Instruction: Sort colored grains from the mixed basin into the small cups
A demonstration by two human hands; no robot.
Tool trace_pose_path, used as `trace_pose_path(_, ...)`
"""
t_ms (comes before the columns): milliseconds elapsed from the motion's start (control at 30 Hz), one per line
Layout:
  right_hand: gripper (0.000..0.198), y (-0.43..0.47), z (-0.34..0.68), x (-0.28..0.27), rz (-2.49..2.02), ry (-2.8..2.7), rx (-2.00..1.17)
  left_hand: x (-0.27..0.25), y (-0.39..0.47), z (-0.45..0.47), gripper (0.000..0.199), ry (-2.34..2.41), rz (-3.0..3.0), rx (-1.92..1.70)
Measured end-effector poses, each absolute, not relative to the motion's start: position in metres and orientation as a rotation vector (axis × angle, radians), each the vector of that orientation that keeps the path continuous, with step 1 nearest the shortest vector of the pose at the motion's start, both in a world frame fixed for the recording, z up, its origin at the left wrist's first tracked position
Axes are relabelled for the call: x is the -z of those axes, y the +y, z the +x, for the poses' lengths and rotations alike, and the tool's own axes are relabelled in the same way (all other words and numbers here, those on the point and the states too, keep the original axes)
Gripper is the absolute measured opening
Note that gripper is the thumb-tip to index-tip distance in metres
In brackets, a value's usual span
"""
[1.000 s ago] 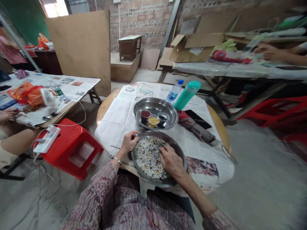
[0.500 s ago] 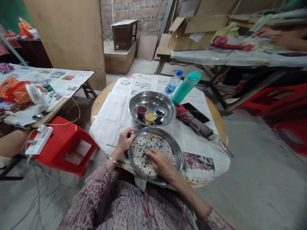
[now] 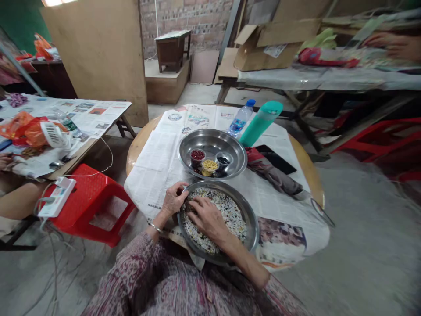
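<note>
My left hand point(image 3: 174, 198) grips the left rim of the near steel basin point(image 3: 254, 230), thumb and fingers closed on the edge. A layer of white rice-like grains mixed with dark, yellow and red ones point(image 3: 232, 210) covers its bottom. Over the left part of this layer lies my right hand point(image 3: 207, 218), palm down with fingers spread, fingertips touching the grains. Just beyond stands a second steel basin point(image 3: 235, 147). Inside it are three clear cups: one with red beans point(image 3: 198, 155), one with yellow beans point(image 3: 209, 165), one with black beans point(image 3: 223, 160).
A water bottle point(image 3: 241, 117), a turquoise cylinder point(image 3: 262, 123), a dark phone point(image 3: 276, 159) and a folded umbrella point(image 3: 274, 176) lie or stand on the newspaper-covered table point(image 3: 148, 166). At left is a red stool point(image 3: 87, 202) with a power strip point(image 3: 57, 197). Other people's hands point(image 3: 394, 44) show at the side tables.
My right hand has shifted left and away from me over the grains, its fingers going from pinched together to spread. My left hand stays on the rim. The view has shifted slightly.
</note>
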State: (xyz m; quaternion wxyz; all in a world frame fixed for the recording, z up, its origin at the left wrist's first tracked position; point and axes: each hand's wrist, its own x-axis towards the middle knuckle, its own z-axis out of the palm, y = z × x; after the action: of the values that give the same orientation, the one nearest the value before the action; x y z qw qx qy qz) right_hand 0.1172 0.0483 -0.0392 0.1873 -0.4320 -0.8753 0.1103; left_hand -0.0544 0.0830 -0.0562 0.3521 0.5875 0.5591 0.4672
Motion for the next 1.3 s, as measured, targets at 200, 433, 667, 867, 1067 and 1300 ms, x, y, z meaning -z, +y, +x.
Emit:
trace_pose_path(200, 0.016, 0.012, 0.141, 0.043, -0.980, -2.603, -0.447, 0.058, 0.084, -0.054, 0.019, 1.423, 1.513, -1.230)
trace_pose_path(433, 0.025, 0.014, 0.204, 0.051, -1.396, -2.326, -0.298, 0.059, 0.087, -0.054, 0.018, 1.393, 1.527, -1.256)
trace_pose_path(667, 0.039, 0.000, 0.196, 0.051, -1.533, -2.315, -0.441, 0.060, 0.088, -0.054, 0.019, 1.404, 1.510, -1.283)
trace_pose_path(867, 0.024, 0.008, 0.166, 0.052, -1.373, -2.428, -0.531, 0.058, 0.089, -0.055, 0.018, 1.427, 1.525, -1.261)
trace_pose_path(1067, 0.027, 0.047, 0.178, 0.045, -1.549, -2.312, -0.290, 0.056, 0.089, -0.055, 0.017, 1.410, 1.520, -1.280)
trace_pose_path(1300, 0.027, 0.030, 0.205, 0.048, -1.710, -2.335, -0.234, 0.055, 0.089, -0.055, 0.018, 1.418, 1.512, -1.266)
